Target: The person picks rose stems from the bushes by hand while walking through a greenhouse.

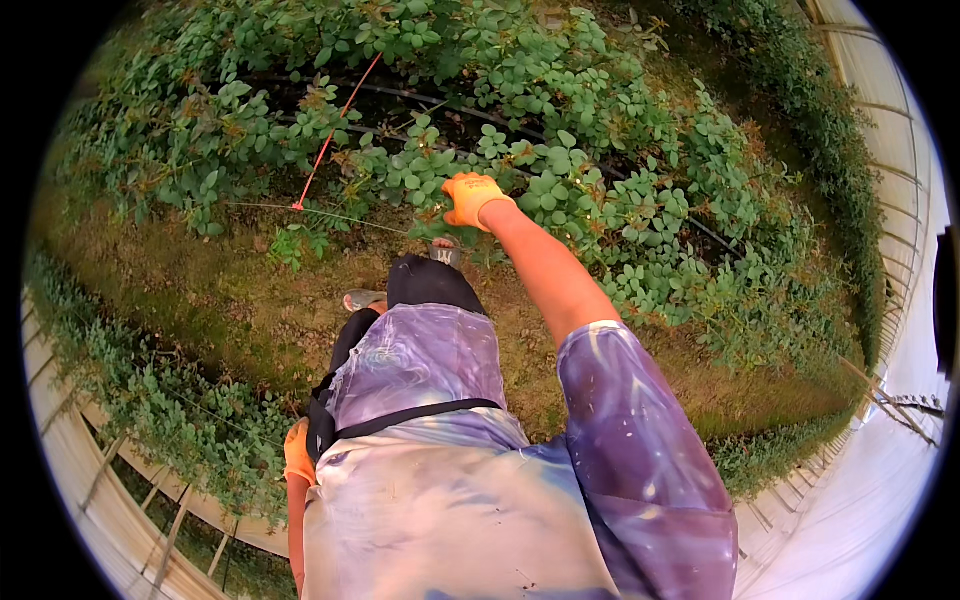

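My right hand (469, 201), in an orange work glove, reaches forward to the near edge of a row of leafy green plants (547, 187). Its fingers are curled among the leaves, and what lies between them is hidden. My left hand (298, 450), gloved in orange too, hangs low at my left side beside a black pouch or bag (322, 420); its fingers are mostly hidden. Left of my right hand, a thin red stake (321, 159) slants across the row, and a thin string (341, 217) runs from its near end towards my feet.
Dark irrigation hoses (450, 106) run through the row. A soil path (247, 292) with mossy patches lies around my feet. More plants (202, 427) grow behind me at the left. Curved plastic greenhouse walls (900, 195) and poles (174, 534) stand at the sides.
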